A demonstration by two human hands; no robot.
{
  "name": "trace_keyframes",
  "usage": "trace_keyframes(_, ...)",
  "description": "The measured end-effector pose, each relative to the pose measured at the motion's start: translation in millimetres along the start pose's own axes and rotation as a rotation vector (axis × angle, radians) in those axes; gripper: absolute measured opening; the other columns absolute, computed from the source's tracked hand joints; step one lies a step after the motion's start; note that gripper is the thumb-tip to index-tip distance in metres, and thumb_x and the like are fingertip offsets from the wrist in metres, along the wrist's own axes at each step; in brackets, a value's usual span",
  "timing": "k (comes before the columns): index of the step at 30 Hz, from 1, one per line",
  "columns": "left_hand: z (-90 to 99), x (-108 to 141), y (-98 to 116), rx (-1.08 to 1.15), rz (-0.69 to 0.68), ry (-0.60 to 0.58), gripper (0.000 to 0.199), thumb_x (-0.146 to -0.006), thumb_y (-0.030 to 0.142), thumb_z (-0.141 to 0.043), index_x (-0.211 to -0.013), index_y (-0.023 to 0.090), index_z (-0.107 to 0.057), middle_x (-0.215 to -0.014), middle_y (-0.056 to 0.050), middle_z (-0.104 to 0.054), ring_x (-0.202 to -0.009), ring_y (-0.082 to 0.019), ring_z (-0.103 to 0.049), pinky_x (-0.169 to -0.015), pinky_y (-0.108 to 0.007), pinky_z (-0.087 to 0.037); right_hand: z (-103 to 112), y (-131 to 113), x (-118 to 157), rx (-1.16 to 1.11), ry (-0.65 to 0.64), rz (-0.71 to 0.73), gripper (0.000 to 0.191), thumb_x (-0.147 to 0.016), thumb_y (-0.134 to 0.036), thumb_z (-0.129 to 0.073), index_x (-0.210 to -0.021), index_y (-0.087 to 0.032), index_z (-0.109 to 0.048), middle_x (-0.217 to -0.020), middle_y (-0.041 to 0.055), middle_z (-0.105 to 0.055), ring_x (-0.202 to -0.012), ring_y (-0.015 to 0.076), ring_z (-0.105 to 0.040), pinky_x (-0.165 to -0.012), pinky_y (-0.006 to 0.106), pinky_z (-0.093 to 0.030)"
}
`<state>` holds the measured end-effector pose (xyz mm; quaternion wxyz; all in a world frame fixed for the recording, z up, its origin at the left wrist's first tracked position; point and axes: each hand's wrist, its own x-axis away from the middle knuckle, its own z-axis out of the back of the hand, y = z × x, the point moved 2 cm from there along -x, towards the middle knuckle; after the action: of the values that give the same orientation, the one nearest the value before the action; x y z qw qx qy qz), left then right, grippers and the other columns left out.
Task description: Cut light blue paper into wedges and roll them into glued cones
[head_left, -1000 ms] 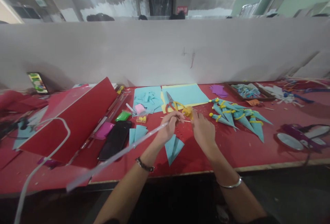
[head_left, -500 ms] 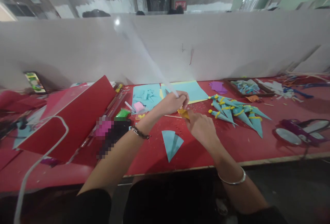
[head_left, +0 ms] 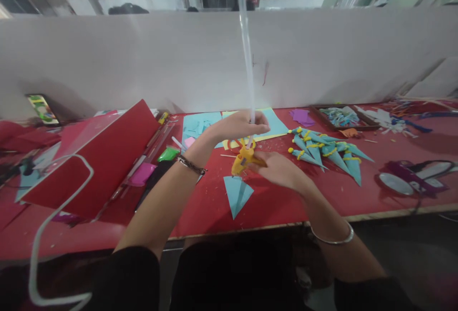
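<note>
The left hand (head_left: 252, 125) pinches one long clear glue stick (head_left: 246, 39), which rises from the back of one yellow glue gun (head_left: 239, 160). The right hand (head_left: 277, 168) has its fingers curled around the gun's handle. The gun is over the red table (head_left: 286, 203), its nozzle just above one folded blue paper (head_left: 237, 196). Behind the gun, one pair of scissors (head_left: 232, 145) is mostly hidden. The left arm crosses in front of one dark phone (head_left: 152, 182); beside that lie two packets, green (head_left: 168, 153) and pink (head_left: 142, 174). Rightward, blue cones (head_left: 336, 160) overlap too much to count, near one scrap tray (head_left: 370, 122).
</note>
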<state>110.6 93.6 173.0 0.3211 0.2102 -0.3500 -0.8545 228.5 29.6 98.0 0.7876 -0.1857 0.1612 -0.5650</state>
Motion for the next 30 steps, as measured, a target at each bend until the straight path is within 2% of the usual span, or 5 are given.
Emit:
trace_keyframes(2,2.6,2,6,0.048,-0.088,0.050,0.015,-0.071,0.025,-0.060,-0.083,0.017,-0.061,-0.068,0.001,-0.056,-0.057,-0.008,-0.049,-0.051,-0.022,-0.036,6,-1,1,-0.062,-0.042,0.052,0.029,-0.084,-0.036,-0.043,-0.098,-0.020,-0.062,-0.086,0.0037,-0.067,-0.076,0.0174,-0.060,-0.064,0.025,-0.042)
trace_keyframes(6,3.8,9,22,0.132,-0.164,-0.009,0.014,-0.076,0.020,-0.056,-0.086,0.015,-0.063,-0.069,0.001,-0.058,-0.056,-0.006,-0.050,-0.051,-0.019,-0.038,15,-1,6,-0.078,-0.090,0.129,0.030,-0.084,-0.039,-0.043,-0.099,-0.020,-0.062,-0.087,0.0010,-0.067,-0.078,0.0158,-0.059,-0.067,0.024,-0.041)
trace_keyframes(11,1.9,13,32,0.105,-0.178,0.064,0.014,-0.078,0.019,-0.053,-0.076,0.011,-0.065,-0.062,0.003,-0.056,-0.056,-0.006,-0.055,-0.050,-0.017,-0.039,23,-6,14,0.147,-0.145,0.210,0.036,-0.085,-0.043,-0.039,-0.099,-0.018,-0.061,-0.090,0.0038,-0.064,-0.082,0.0178,-0.057,-0.069,0.026,-0.037)
trace_keyframes(18,-12.6,8,12,0.088,-0.294,0.096,0.017,-0.078,0.026,-0.055,-0.073,0.011,-0.062,-0.059,0.003,-0.056,-0.050,-0.004,-0.053,-0.045,-0.014,-0.036,34,-14,25,0.359,-0.233,0.202,0.047,-0.085,-0.053,-0.032,-0.077,-0.016,-0.061,-0.065,0.0057,-0.061,-0.055,0.0155,-0.051,-0.051,0.027,-0.026)
trace_keyframes(30,-25.0,13,-6,0.051,-0.245,0.387,0.022,-0.081,0.031,-0.054,-0.067,0.014,-0.049,-0.053,0.005,-0.047,-0.046,-0.002,-0.046,-0.047,-0.017,-0.034,32,3,19,0.434,-0.238,0.165,0.050,-0.084,-0.054,-0.031,-0.084,-0.016,-0.064,-0.064,0.0064,-0.061,-0.055,0.0166,-0.053,-0.051,0.028,-0.027)
